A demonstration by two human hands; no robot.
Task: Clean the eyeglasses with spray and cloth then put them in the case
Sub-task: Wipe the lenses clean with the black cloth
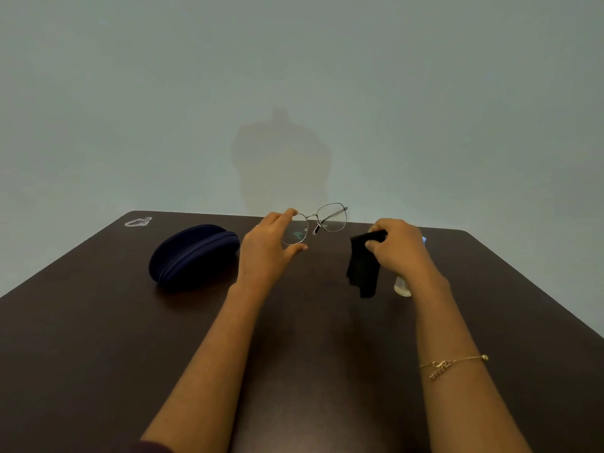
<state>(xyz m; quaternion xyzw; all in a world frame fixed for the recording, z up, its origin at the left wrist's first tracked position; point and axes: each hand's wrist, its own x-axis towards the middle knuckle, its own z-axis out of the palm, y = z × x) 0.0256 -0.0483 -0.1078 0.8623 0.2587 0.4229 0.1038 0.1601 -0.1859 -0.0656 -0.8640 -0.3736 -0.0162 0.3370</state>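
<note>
Thin metal-framed eyeglasses [322, 219] are held up above the far part of the dark table [98, 338]. My left hand [266, 248] pinches the rim of their left lens between thumb and fingers. My right hand [397, 245] grips a black cloth [362, 268] that hangs down from its fingers, to the right of the glasses. A small pale spray bottle [402, 286] stands on the table behind my right wrist, mostly hidden. A dark blue zip case [192, 255] lies shut on the table, left of my left hand.
A small clear wrapper-like item [138, 221] lies at the table's far left corner. A plain pale wall [294, 93] rises right behind the table's far edge. A thin gold bracelet [452, 364] circles my right forearm.
</note>
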